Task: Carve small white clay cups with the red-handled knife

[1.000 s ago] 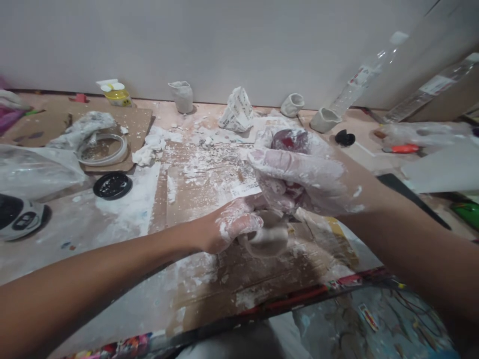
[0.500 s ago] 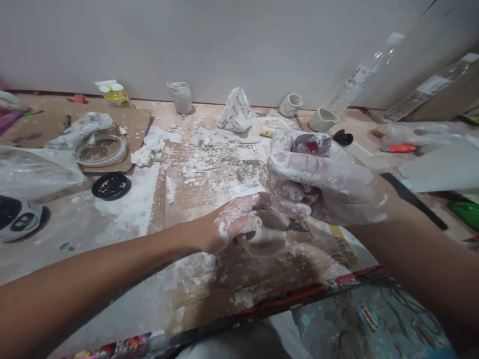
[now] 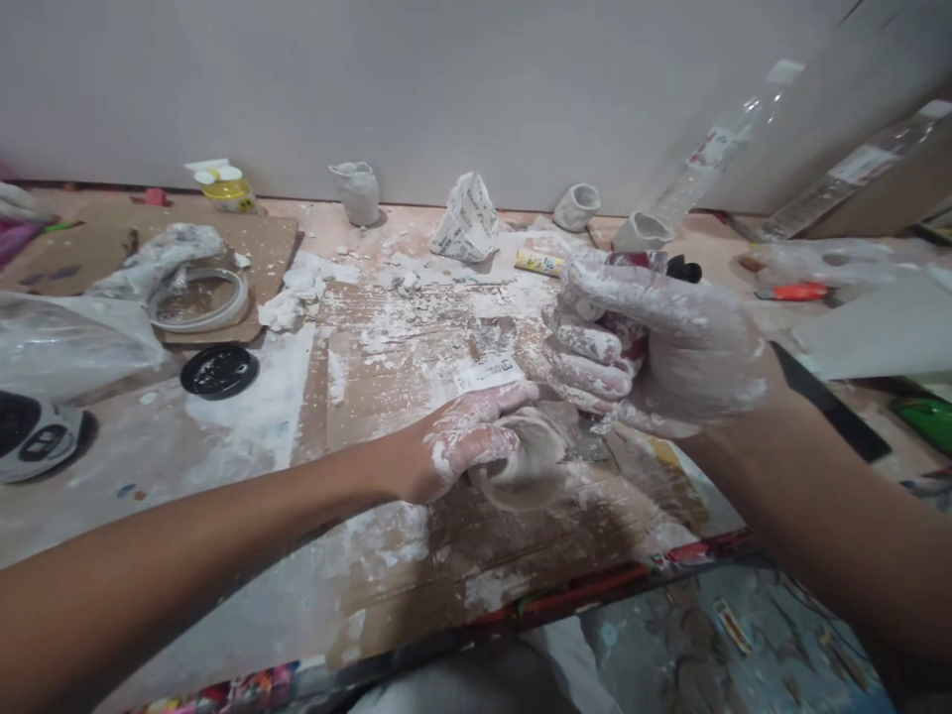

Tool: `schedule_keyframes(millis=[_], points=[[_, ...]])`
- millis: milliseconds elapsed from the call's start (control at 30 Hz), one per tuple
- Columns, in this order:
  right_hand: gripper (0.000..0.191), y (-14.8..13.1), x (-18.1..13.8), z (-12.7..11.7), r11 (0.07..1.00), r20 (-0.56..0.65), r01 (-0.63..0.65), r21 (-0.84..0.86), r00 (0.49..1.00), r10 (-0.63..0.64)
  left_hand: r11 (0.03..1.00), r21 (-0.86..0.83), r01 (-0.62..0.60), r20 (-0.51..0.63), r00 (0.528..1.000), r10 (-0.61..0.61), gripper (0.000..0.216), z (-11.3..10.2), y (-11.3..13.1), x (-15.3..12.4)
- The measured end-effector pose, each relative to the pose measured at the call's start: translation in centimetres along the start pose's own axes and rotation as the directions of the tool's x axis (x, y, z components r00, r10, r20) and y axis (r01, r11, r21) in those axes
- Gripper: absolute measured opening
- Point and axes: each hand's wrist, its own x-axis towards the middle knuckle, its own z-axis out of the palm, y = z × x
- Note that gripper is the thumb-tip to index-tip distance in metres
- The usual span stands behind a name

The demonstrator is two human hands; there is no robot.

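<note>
Both hands plaster-caked. Left hand (image 3: 465,451) still pinches the small clay cup (image 3: 530,468) on the cardboard (image 3: 387,382). Right hand (image 3: 658,342), clenched round a dark red object (image 3: 631,335), has lifted up and right, clear of the cup.

- Clay cup (image 3: 532,461): small, pale grey, wet-looking; I see it sitting on the cardboard (image 3: 402,387), slightly tipped.
- Red thing (image 3: 632,337): dark red, smeared white, held aloft just right of the cup; possibly a jar.

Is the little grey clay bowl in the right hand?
No, the small grey clay bowl sits on the cardboard under the left hand, while the right hand grips a dark red white-smeared object.
</note>
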Motion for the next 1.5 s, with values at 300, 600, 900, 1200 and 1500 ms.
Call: schedule_keyframes(millis=[300,600,900,1200,1500], points=[[0.042,0.5,0.2,-0.2,0.998,0.006,0.022,0.056,1.000,-0.023,0.998,0.049,0.025,-0.035,0.999,-0.023,0.061,-0.1,-0.4,-0.5],[0.051,0.0,0.4,0.0,0.998,-0.054,0.037,0.053,0.998,-0.034,0.999,0.044,-0.003,-0.058,0.998,0.006,0.062,0.1,-0.5,-0.6],[0.048,0.3,0.3,-0.9,0.998,0.020,0.022,0.056,1.000,-0.023,0.994,0.107,0.011,-0.030,1.000,-0.008,0.064,0.0,0.0,-0.5],[0.045,0.4,0.5,-2.0,0.994,0.026,0.023,0.110,0.999,-0.026,0.998,0.058,0.035,-0.026,0.999,-0.033,0.061,0.2,0.4,-0.4],[0.047,0.2,0.7,-1.6,0.999,0.068,0.005,0.035,0.998,-0.007,0.996,0.072,0.054,-0.053,0.997,-0.050,0.063,0.1,0.1,-0.8]])
